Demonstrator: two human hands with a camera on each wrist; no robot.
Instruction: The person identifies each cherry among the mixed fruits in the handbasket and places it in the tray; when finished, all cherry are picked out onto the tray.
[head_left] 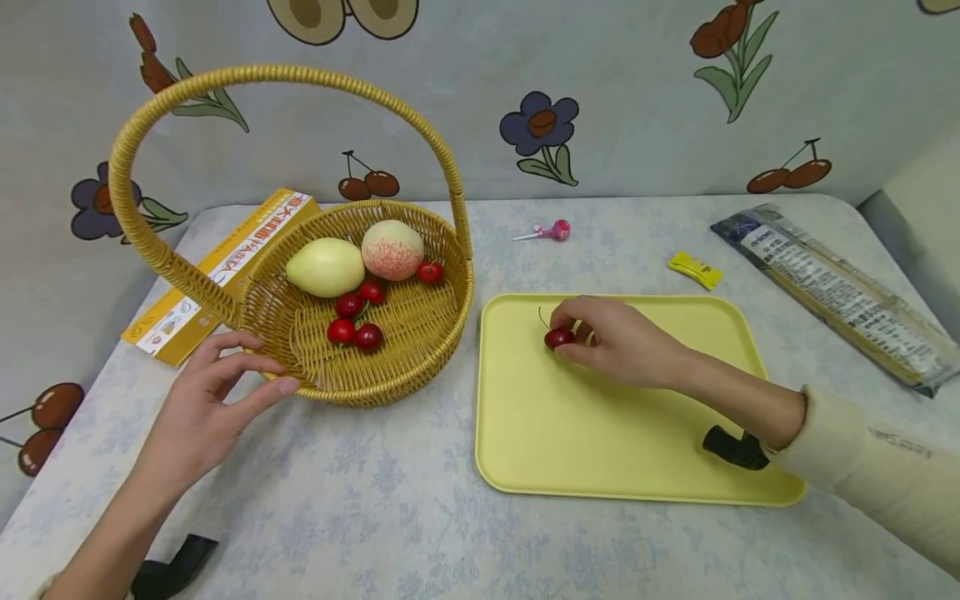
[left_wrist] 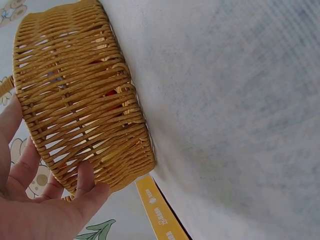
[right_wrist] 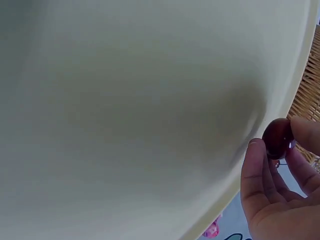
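One wicker basket (head_left: 405, 387), one yellow tray (head_left: 600, 454), two hands, six cherries.
The left hand's (head_left: 201, 408) fingers grip the basket's near-left rim; the right hand's (head_left: 618, 337) fingers pinch one stemmed cherry (head_left: 557, 338) over the tray. Beyond the left fingers, inside the basket, lie two larger fruits, one peach (head_left: 392, 250) and one pale yellow fruit (head_left: 327, 268), plus five loose cherries (head_left: 368, 337).

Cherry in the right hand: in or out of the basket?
Out. The right hand pinches the cherry over the tray, clear of the basket.
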